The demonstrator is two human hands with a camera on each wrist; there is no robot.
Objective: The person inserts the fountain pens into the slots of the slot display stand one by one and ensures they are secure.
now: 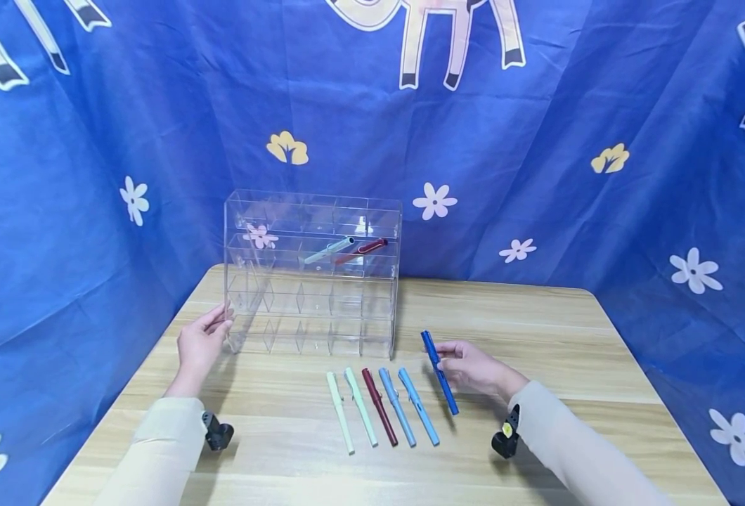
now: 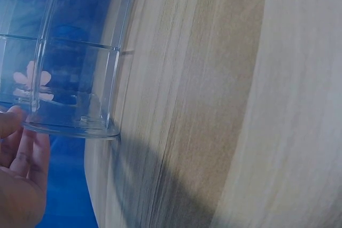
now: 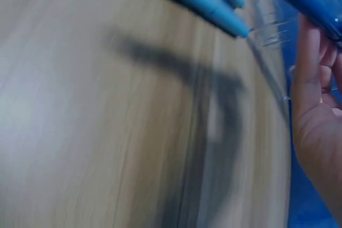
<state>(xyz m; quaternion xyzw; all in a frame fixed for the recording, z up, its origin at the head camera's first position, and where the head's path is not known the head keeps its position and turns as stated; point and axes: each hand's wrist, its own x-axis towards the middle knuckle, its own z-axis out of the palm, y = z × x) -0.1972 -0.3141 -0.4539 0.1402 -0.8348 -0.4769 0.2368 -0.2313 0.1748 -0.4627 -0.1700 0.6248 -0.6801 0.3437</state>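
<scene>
So the right hand [image 1: 474,367] has the dark blue pen [image 1: 443,378] in a pinch, thumb and fingertips closed on the barrel with no gap to spare. The pen is up off the tabletop [image 1: 505,316], just past the right end of the row of pens [image 1: 381,410], on the side toward the tabletop's right edge, one end aimed at the far edge and the other at the near one. My take: keep that grip light but firm around the middle, since a slim round barrel probably likes to roll or tip if you pinch too near an end. I'd also keep the lower end well up, because the nearest light blue pen [image 1: 419,406] is close enough to get knocked out of line. Left hand [image 1: 200,344] has thumb and fingers lightly closed on the left side of the clear rack [image 1: 312,278], which stands toward the tabletop's far left corner. Good spot imo, just don't squeeze or shove: a jolt could shift the light green pen [image 1: 329,250] and dark red pen [image 1: 361,251] lying slanted on the second tier down.
</scene>
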